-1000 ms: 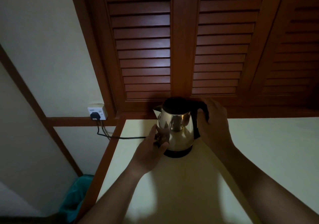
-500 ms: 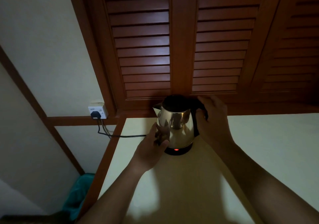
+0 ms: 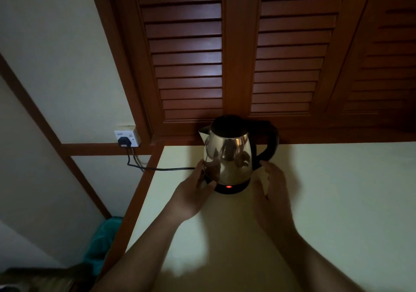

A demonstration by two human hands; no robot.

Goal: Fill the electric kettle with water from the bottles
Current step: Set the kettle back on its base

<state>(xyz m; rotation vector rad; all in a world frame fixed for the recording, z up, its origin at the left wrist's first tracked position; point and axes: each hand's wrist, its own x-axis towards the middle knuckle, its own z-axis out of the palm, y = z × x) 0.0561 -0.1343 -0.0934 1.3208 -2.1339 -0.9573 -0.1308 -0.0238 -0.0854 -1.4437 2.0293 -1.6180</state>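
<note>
1. Since half a second ago the right hand (image 3: pixel 273 186) is coming off the kettle's black handle (image 3: pixel 270 143) and is now hanging open and empty just beside the kettle's lower right side, fingers loosely spread, not touching it as far as I can tell.
2. Meanwhile the left hand (image 3: pixel 193 192) is resting against the lower left of the kettle (image 3: pixel 227 156), fingers half open and curved along the steel wall and the black base (image 3: pixel 231 188) (a steadying touch rather than a grip).
3. The kettle is standing upright on its base on the pale surface (image 3: pixel 326 201), at the back edge, right in front of the louvred wooden doors (image 3: pixel 225 55).
4. It is looking like polished steel, mirroring both hands, with a black lid and a short spout pointing left; a red light (image 3: pixel 229 187) is glowing on the base, so it is probably heating.
5. Risk: the steel wall will likely be getting hot under the left fingers if the hand is lingering there.
6. Risk: the power cord (image 3: pixel 166 168) is running left from the kettle to the wall socket (image 3: pixel 127 138); a withdrawing left arm snagging it could be dragging the kettle.
7. Risk: no bottles are showing, and I cannot tell how much water is inside; boiling a near-empty kettle could be damaging it.
</note>
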